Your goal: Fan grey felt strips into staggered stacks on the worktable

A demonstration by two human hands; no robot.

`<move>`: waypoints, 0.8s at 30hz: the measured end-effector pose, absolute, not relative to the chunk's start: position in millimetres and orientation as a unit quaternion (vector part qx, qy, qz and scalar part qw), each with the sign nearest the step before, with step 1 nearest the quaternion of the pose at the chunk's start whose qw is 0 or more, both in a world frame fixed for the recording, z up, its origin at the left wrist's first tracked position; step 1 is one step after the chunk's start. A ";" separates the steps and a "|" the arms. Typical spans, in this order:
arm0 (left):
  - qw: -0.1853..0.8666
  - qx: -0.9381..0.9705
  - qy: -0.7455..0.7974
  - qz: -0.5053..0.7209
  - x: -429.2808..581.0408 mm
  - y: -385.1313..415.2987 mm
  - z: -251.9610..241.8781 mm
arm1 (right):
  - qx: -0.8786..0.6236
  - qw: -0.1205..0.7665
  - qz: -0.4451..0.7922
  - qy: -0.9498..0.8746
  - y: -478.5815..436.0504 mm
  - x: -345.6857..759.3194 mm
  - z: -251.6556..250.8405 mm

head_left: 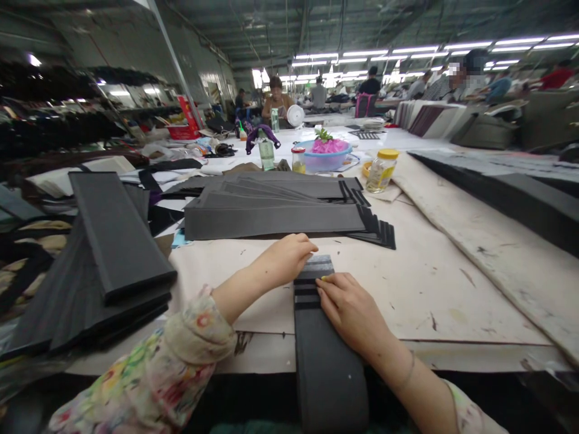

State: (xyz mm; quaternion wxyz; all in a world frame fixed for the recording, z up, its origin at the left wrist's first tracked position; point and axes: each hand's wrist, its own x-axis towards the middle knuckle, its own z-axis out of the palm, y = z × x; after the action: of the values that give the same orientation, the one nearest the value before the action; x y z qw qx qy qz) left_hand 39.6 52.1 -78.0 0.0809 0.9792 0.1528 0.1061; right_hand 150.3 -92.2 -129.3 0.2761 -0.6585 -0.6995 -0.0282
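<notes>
A long dark grey strip of sheet material (330, 355) runs away from me over the table's front edge, its near part bending down. Black bands cross its far part, and the far end is light grey. My left hand (289, 256) is at that far end, fingers pinched together; what they hold, if anything, is hidden. My right hand (350, 307) rests along the strip's right edge, with thumb and fingers closed at the black bands. Something small and yellow (323, 278) shows at its fingertip. Beyond my hands lies a fanned stack of similar strips (275, 220) with black-banded ends.
More dark panels (122, 235) are piled at the left. A yellow-lidded jar (382, 172), a small red-lidded jar (298, 160), a green bottle (266, 154) and a blue basin (323, 158) stand farther back. Layered sheets (497, 265) lie at the right. Other people work in the background.
</notes>
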 end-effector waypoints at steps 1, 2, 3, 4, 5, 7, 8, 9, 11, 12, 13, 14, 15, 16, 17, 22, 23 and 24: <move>0.080 0.980 0.144 0.109 47.9 52.1 -81.8 | -0.659 0.280 -0.028 -0.698 -92.4 150.2 -129.3; 0.081 0.981 0.136 0.111 54.7 51.6 -87.0 | -0.659 0.283 -0.028 -0.696 -92.4 150.1 -129.2; 0.083 0.982 0.130 0.113 59.9 50.8 -92.7 | -0.660 0.285 -0.027 -0.694 -92.3 149.9 -129.1; 0.086 0.982 0.124 0.115 63.5 49.7 -98.6 | -0.661 0.286 -0.026 -0.693 -92.0 149.7 -128.9; 0.087 0.982 0.118 0.116 65.8 48.6 -104.0 | -0.662 0.286 -0.025 -0.692 -91.7 149.5 -128.7; 0.083 0.983 0.112 0.117 67.9 46.6 -112.1 | -0.666 0.287 -0.025 -0.688 -91.2 148.8 -128.1; 0.078 0.984 0.109 0.115 68.4 45.9 -114.7 | -0.669 0.288 -0.026 -0.685 -91.2 148.4 -127.8; 0.072 0.985 0.107 0.113 68.8 45.4 -116.3 | -0.673 0.288 -0.027 -0.681 -91.3 147.9 -127.4; 0.073 0.986 0.102 0.106 70.2 45.2 -117.7 | -0.680 0.290 -0.028 -0.673 -91.7 146.9 -126.7; 0.081 0.986 0.100 0.104 71.2 45.5 -118.0 | -0.681 0.291 -0.028 -0.671 -91.8 146.5 -126.6; 0.089 0.986 0.099 0.103 72.4 46.1 -118.1 | -0.681 0.293 -0.028 -0.670 -91.7 146.2 -126.8; 0.097 0.985 0.099 0.102 73.7 46.9 -118.2 | -0.682 0.295 -0.028 -0.669 -91.4 146.0 -127.4; 0.104 0.983 0.104 0.106 74.8 47.8 -118.3 | -0.681 0.296 -0.030 -0.669 -90.7 146.1 -128.3; 0.112 0.982 0.105 0.109 75.8 48.7 -118.3 | -0.681 0.296 -0.033 -0.669 -89.8 146.4 -129.7; 0.121 0.981 0.105 0.110 76.6 49.5 -118.4 | -0.680 0.294 -0.037 -0.670 -88.7 146.8 -131.3; 0.131 0.980 0.111 0.096 75.6 49.4 -117.7 | -0.684 0.284 -0.065 -0.669 -82.4 148.9 -142.3; 0.130 0.980 0.111 0.098 75.0 49.1 -118.1 | -0.684 0.282 -0.073 -0.669 -81.0 149.2 -144.5; 0.133 0.980 0.108 0.099 74.5 49.2 -119.2 | -0.683 0.278 -0.082 -0.670 -79.7 149.4 -146.7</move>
State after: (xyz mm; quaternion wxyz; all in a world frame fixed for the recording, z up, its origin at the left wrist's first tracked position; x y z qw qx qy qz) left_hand 74.5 49.2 -119.2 0.1328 0.9802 0.1084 0.0993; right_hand 149.4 -79.7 -146.7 0.2781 -0.6833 -0.6700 -0.0820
